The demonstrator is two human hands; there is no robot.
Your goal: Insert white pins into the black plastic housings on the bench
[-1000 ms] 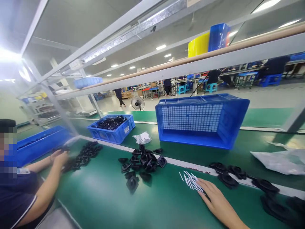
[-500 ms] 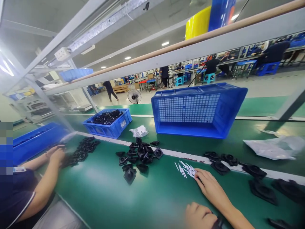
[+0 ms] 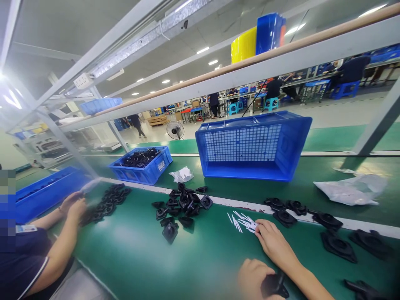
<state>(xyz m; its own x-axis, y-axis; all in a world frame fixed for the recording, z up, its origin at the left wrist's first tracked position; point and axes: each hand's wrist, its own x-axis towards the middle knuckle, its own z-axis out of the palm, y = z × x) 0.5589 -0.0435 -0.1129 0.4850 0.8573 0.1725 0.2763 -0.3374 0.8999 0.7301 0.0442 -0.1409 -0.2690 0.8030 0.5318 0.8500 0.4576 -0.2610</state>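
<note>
My right hand (image 3: 271, 241) rests on the green belt with its fingertips on a small pile of thin white sticks (image 3: 241, 221); whether a stick is pinched is hidden. My left hand (image 3: 253, 280) is at the bottom edge, closed around a black plastic part (image 3: 274, 285). A heap of similar black parts (image 3: 183, 205) lies to the left. More black parts (image 3: 337, 245) are spread along the white strip to the right.
A big blue mesh crate (image 3: 253, 146) stands tilted behind the strip, with a smaller blue bin (image 3: 142, 166) of black parts to its left. Plastic bags (image 3: 348, 191) lie at right. A co-worker's hands (image 3: 73, 205) work at another black pile (image 3: 108, 201) on the left.
My left hand has come into view at the bottom edge with a black part in it. My right hand stays on the white sticks. The view has tilted slightly.
</note>
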